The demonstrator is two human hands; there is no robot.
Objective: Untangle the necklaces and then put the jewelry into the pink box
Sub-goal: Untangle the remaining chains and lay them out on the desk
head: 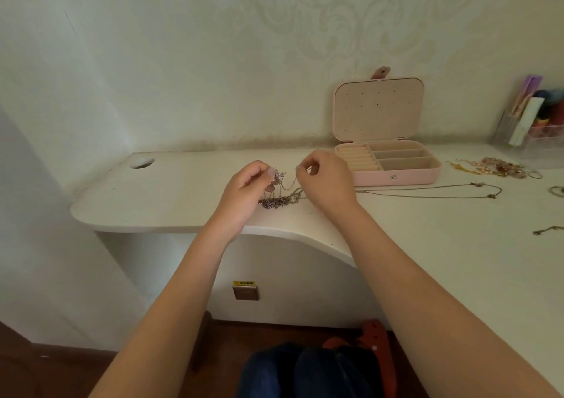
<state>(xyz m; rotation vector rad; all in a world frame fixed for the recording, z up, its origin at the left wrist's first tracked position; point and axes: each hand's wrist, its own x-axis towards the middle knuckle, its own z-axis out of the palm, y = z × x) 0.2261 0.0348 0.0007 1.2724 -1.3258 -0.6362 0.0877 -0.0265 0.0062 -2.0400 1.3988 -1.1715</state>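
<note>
A tangle of thin necklace chains (279, 198) with small pink pendants lies on the white desk (183, 202) near its front edge. My left hand (244, 190) pinches a strand at the tangle's top, lifting it. My right hand (323, 178) pinches another strand just to the right. A long thin chain (427, 191) runs from the tangle rightward across the desk. The pink box (396, 175) stands open behind my right hand, its lid (378, 108) leaning against the wall, its compartments showing nothing inside.
A heap of beaded and gold jewelry (494, 167) lies right of the box. Small pieces (547, 230) sit near the right edge. A clear organizer (531, 123) with stationery stands at the back right. A cable hole (142, 162) is at the desk's left.
</note>
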